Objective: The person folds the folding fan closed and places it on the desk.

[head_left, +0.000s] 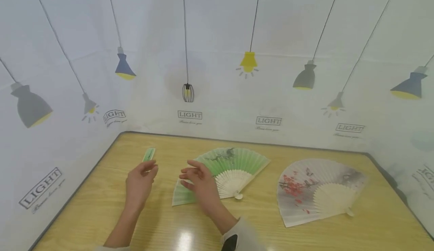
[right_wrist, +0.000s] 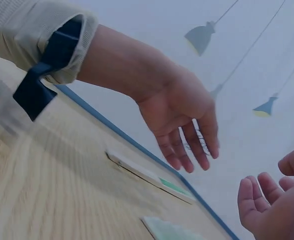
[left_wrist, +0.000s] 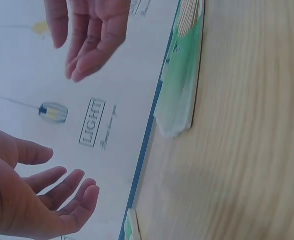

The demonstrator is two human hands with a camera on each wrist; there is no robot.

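Observation:
My left hand (head_left: 139, 183) is held above the left part of the table, its fingers loosely bent and nothing in them. Just beyond its fingertips lies a folded fan (head_left: 149, 154), green with pale ribs; the hand hides part of it in the head view, while the right wrist view shows more of its narrow length (right_wrist: 152, 176). My right hand (head_left: 203, 185), also empty with relaxed fingers, hovers in front of a spread green fan (head_left: 237, 160) and covers part of it. In the left wrist view both hands appear apart, clear of the green fan (left_wrist: 179, 90).
A second spread fan (head_left: 305, 187), grey-white with red blossoms, lies on the right of the wood-grain table (head_left: 162, 224). A white backdrop (head_left: 217, 25) printed with hanging lamps rises behind the table and along its sides. A dark strap (head_left: 230, 242) shows at my right sleeve.

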